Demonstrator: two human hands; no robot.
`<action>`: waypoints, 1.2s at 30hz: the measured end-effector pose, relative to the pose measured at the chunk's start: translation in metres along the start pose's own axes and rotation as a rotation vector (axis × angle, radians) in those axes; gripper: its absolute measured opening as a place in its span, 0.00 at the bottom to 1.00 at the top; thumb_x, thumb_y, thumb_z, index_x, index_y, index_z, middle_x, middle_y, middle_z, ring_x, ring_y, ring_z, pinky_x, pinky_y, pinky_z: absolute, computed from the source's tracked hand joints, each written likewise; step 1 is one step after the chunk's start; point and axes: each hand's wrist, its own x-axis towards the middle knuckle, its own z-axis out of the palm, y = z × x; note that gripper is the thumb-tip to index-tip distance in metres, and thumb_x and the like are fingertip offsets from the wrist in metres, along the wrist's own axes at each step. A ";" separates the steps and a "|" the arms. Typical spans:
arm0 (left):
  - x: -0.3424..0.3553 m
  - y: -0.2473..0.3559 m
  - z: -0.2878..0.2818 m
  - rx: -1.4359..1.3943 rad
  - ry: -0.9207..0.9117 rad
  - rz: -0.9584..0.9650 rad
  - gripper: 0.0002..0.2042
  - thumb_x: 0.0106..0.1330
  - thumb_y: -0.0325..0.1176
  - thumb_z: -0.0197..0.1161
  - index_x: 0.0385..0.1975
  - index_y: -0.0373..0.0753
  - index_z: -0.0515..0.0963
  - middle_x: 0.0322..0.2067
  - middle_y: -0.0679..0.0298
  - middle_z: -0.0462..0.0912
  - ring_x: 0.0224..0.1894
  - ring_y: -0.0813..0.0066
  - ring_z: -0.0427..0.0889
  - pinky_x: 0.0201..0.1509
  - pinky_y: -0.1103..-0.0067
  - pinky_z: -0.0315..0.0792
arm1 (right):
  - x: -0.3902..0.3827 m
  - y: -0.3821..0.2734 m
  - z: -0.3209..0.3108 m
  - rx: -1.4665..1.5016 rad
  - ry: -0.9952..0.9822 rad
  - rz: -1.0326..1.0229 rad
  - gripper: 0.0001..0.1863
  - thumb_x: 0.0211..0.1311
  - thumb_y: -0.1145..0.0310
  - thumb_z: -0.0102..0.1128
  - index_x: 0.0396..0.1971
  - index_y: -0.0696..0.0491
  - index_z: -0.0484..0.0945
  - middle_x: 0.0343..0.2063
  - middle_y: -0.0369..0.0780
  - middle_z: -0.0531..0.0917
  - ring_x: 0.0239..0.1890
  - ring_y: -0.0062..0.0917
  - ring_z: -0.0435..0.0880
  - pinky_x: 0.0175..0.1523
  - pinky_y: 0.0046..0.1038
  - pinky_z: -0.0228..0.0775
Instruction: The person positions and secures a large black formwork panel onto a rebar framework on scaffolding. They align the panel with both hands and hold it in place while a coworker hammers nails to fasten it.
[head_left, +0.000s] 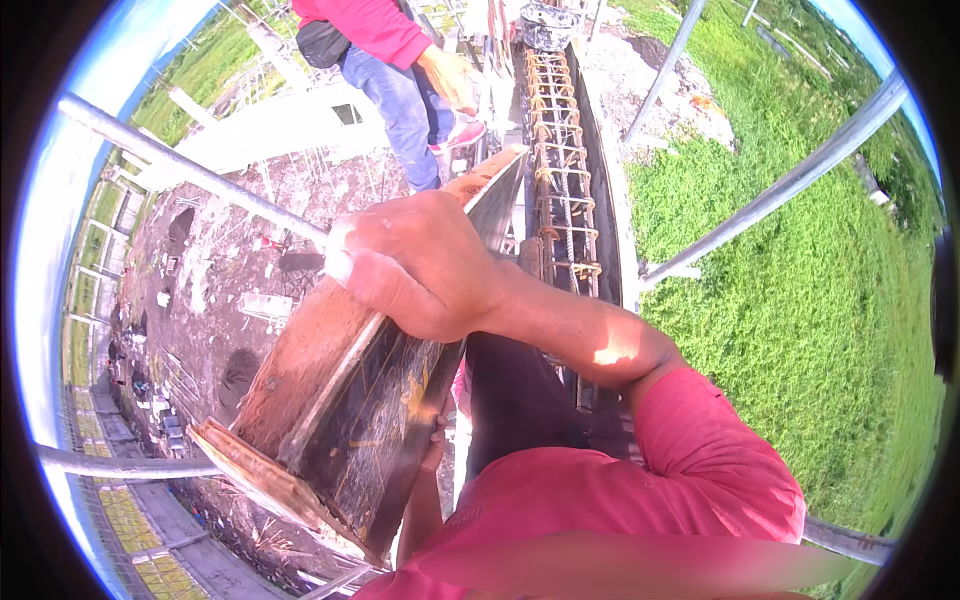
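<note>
A long wooden formwork panel (370, 430), with a dark stained plywood face and reddish boards along its edges, slants across the middle in front of me. A short crosspiece (285, 490) closes its near end. From above, my right hand (415, 265) is closed over the panel's upper edge, arm bent across my body. Lower down, my left hand (436, 445) shows only in part at the panel's right-hand side, its fingers bent against the edge. The rest of that hand is hidden by the panel.
A tied rebar cage (565, 180) runs away inside a narrow form, with a splattered bucket (548, 25) at its far end. Ahead stands a co-worker in blue jeans (390, 105). Metal pipes (780, 185) cross both sides. Dirt ground (215, 290) lies far below left, grass right.
</note>
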 end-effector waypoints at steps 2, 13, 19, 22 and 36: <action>0.009 0.001 -0.008 -0.015 -0.033 0.017 0.40 0.73 0.50 0.58 0.78 0.37 0.51 0.77 0.38 0.48 0.69 0.33 0.66 0.59 0.51 0.79 | 0.002 0.005 -0.003 -0.011 -0.049 0.018 0.22 0.69 0.54 0.52 0.18 0.53 0.77 0.17 0.47 0.78 0.23 0.48 0.80 0.29 0.46 0.68; 0.017 0.013 -0.041 0.133 0.095 0.082 0.33 0.74 0.39 0.57 0.75 0.34 0.57 0.74 0.39 0.59 0.61 0.44 0.77 0.48 0.68 0.81 | -0.020 0.034 0.002 -0.058 -0.222 0.150 0.23 0.71 0.58 0.43 0.30 0.61 0.80 0.25 0.49 0.80 0.28 0.42 0.81 0.37 0.36 0.70; 0.054 0.046 0.019 0.332 0.107 0.017 0.31 0.76 0.47 0.54 0.75 0.39 0.60 0.70 0.45 0.65 0.61 0.51 0.78 0.54 0.64 0.79 | -0.026 0.038 -0.006 -0.039 -0.209 0.151 0.24 0.71 0.57 0.41 0.28 0.61 0.80 0.24 0.48 0.81 0.27 0.39 0.82 0.37 0.35 0.70; 0.068 0.053 0.043 0.546 0.236 0.053 0.32 0.76 0.50 0.54 0.74 0.39 0.61 0.68 0.47 0.67 0.60 0.53 0.79 0.54 0.64 0.79 | -0.030 0.040 -0.011 -0.036 -0.203 0.165 0.25 0.71 0.57 0.40 0.28 0.61 0.80 0.25 0.48 0.82 0.28 0.38 0.82 0.38 0.34 0.70; -0.034 0.103 0.258 1.620 0.719 0.236 0.34 0.75 0.60 0.52 0.71 0.39 0.66 0.59 0.58 0.79 0.55 0.63 0.83 0.54 0.64 0.80 | 0.010 0.081 0.016 -0.199 0.008 -0.036 0.17 0.66 0.59 0.50 0.20 0.50 0.77 0.20 0.44 0.80 0.24 0.48 0.81 0.29 0.47 0.70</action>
